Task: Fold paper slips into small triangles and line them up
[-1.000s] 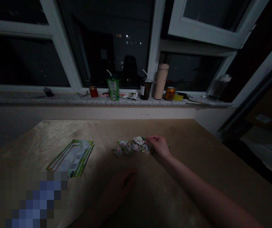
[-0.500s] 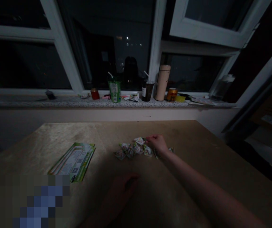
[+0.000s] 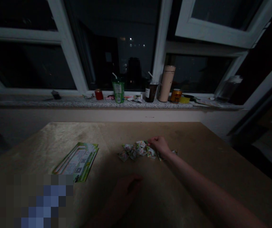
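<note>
A cluster of several small folded paper pieces (image 3: 136, 150), white with green and pink print, lies mid-table on the tan wooden table (image 3: 197, 164). My right hand (image 3: 159, 145) reaches to the right end of the cluster, fingers curled and pinched on one folded piece. My left hand (image 3: 126, 190) rests in shadow on the table nearer to me, fingers loosely bent, holding nothing that I can see. A stack of green printed leaflets (image 3: 77, 161) lies to the left.
A stone window sill (image 3: 55, 102) behind the table carries a green cup with a straw (image 3: 118, 90), a dark cup (image 3: 151, 91), a tall beige flask (image 3: 167, 83), a red jar (image 3: 99, 94) and an orange can (image 3: 176, 95). Dark windows stand above.
The view has shifted slightly, so everything sits a little further right and lower. My right hand stays at the right end of the paper cluster; my left hand barely moves.
</note>
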`<act>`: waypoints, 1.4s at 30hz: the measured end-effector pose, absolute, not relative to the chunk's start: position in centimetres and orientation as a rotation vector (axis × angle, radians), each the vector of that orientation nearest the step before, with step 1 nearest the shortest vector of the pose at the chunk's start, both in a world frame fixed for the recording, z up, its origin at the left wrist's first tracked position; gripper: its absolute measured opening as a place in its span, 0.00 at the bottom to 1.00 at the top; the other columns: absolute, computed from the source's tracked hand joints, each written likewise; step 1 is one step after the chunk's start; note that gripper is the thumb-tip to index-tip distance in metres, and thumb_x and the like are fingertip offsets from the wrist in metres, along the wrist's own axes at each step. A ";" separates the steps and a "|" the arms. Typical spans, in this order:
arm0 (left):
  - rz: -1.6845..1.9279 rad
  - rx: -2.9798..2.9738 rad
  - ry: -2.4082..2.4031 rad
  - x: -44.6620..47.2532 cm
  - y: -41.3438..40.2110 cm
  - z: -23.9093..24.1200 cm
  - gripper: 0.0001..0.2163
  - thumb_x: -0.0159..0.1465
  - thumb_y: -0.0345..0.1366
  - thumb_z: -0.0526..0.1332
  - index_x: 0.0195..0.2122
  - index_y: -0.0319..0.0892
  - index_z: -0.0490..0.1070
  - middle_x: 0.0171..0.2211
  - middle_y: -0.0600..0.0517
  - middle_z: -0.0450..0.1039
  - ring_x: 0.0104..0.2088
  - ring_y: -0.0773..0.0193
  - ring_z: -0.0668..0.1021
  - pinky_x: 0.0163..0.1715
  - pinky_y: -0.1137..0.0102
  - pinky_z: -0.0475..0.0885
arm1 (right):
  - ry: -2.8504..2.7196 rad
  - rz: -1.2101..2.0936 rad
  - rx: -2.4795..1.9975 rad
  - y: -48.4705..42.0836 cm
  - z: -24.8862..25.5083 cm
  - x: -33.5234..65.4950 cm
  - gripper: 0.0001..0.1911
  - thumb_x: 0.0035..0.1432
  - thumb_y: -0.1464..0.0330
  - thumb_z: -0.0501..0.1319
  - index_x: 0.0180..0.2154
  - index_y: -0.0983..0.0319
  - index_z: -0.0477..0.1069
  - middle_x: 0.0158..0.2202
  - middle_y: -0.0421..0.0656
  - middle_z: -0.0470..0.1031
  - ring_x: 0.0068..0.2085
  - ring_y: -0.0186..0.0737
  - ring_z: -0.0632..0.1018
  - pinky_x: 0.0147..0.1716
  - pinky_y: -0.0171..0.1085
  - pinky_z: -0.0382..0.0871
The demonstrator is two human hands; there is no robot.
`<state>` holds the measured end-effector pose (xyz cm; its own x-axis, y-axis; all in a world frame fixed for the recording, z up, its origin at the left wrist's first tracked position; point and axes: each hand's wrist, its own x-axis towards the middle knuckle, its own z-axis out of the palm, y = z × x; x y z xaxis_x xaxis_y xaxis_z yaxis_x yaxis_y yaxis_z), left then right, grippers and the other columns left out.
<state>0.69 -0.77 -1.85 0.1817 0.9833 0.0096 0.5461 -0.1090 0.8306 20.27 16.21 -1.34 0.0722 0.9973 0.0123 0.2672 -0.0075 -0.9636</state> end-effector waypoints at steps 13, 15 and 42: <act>0.771 1.772 1.443 0.7 -0.8 -1.7 0.12 0.63 0.41 0.56 0.44 0.49 0.75 0.44 0.51 0.76 0.46 0.54 0.75 0.49 0.64 0.66 | -1.404 1.002 -1.499 16.6 -1.8 20.3 0.09 0.41 0.64 0.65 0.18 0.63 0.75 0.15 0.40 0.71 0.19 0.34 0.69 0.19 0.31 0.55; 0.759 1.787 1.450 0.7 -0.7 -1.7 0.12 0.63 0.41 0.56 0.45 0.49 0.75 0.44 0.51 0.76 0.46 0.54 0.75 0.49 0.64 0.67 | -1.418 0.995 -1.517 16.6 -1.8 20.3 0.09 0.41 0.64 0.65 0.18 0.64 0.75 0.15 0.39 0.71 0.18 0.33 0.69 0.19 0.31 0.55; 0.713 1.861 1.451 0.8 -0.5 -1.5 0.13 0.64 0.40 0.54 0.45 0.46 0.74 0.44 0.51 0.76 0.46 0.56 0.75 0.49 0.63 0.67 | -1.539 0.667 -1.646 14.6 1.0 20.4 0.12 0.48 0.62 0.59 0.28 0.62 0.79 0.23 0.39 0.75 0.29 0.39 0.75 0.28 0.32 0.59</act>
<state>0.80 -0.54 -1.47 0.2340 0.9720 0.0201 0.6098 -0.1629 0.7756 20.38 14.57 1.03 0.1326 0.9829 0.1276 0.5794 0.0276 -0.8146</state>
